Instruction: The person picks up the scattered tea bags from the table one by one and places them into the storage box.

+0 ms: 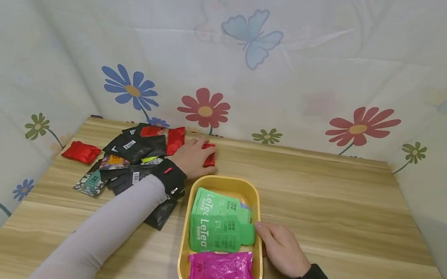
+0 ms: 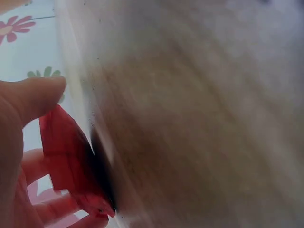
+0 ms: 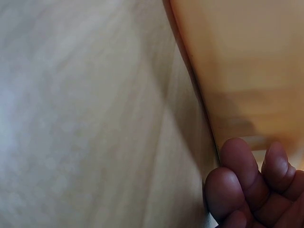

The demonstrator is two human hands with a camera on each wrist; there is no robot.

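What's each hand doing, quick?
Left hand: closed, holding a shiny red rectangular packet.
Right hand: curled against the yellow plastic tray; gripping or not, can't tell.

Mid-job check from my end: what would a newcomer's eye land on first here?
Probably the yellow tray at the table's near middle, with bright green pouches and, nearest the wearer, a magenta packet inside. Next, the left hand beyond the tray, gripping a shiny red packet to the right of a heap of mostly black packets. The pale blue butterfly high on the backdrop also stands out.
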